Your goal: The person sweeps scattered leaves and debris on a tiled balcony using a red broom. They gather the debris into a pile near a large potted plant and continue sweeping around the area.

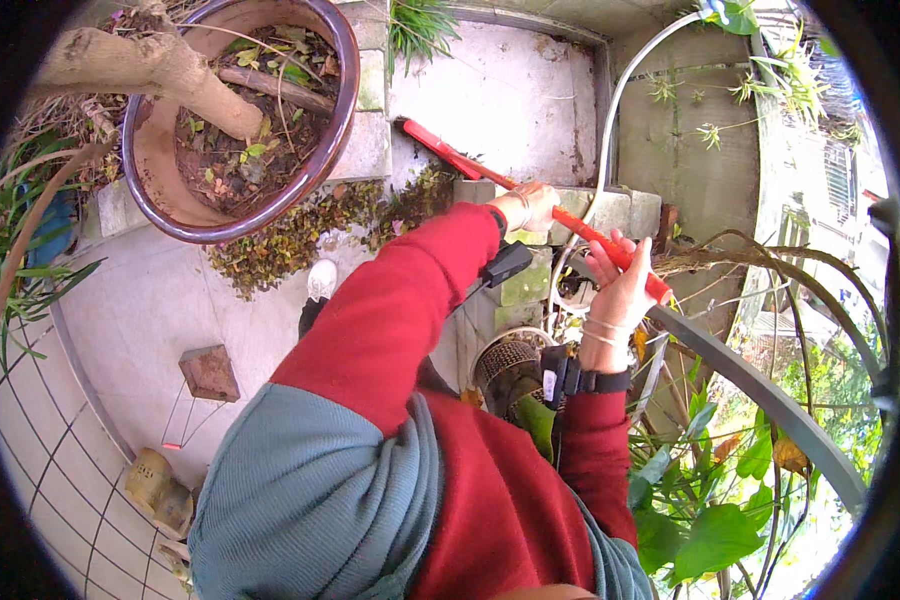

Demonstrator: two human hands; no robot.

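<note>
A red broom slants across the upper middle of the head view, its head (442,150) low over the pale floor. My left hand (526,207) is wrapped around the red broom handle (589,234) partway along. Close to the handle's upper end, my right hand (621,296) holds it across the palm, with the fingers loosely curled and partly hidden. Beside the broom head lies a strip of small brown and green leaves (292,251), running towards the lower left. The bristles are mostly out of sight.
A large glazed pot (349,82) with a thick trunk (195,86) stands upper left. A dustpan (210,373) with a wire handle lies on the tiles. Pale bricks (611,214), a white hose (613,112), a grey rail (765,405) and leafy plants (712,536) flank my right side.
</note>
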